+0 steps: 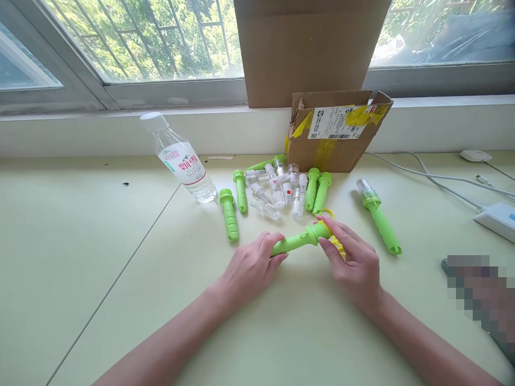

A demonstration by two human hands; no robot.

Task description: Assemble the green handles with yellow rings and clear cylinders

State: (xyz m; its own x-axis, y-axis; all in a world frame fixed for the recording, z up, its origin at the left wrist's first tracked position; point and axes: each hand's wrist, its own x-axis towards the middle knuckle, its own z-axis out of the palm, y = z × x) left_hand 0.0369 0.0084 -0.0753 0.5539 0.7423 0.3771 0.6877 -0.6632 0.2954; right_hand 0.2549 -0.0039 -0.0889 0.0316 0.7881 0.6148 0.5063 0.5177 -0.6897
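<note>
My left hand (pixel 255 262) is closed round the lower end of a green handle (pixel 295 243), which lies nearly level, its threaded end to the right. The fingertips of my right hand (pixel 354 257) pinch a yellow ring (pixel 328 228) at that threaded end. More yellow pieces (pixel 338 246) show behind my right fingers, partly hidden. Beyond the hands lies a group of clear plastic tubes (pixel 277 193), with several other green handles around them, one of them (pixel 229 217) upright in view at the left. To the right rests a green handle with a clear top (pixel 380 220).
A water bottle (pixel 185 161) stands behind at the left. An open cardboard box (pixel 333 147) is at the back by the window. White cables (pixel 434 176) and a white power strip (pixel 497 220) lie at the right, above a blurred dark object (pixel 478 300).
</note>
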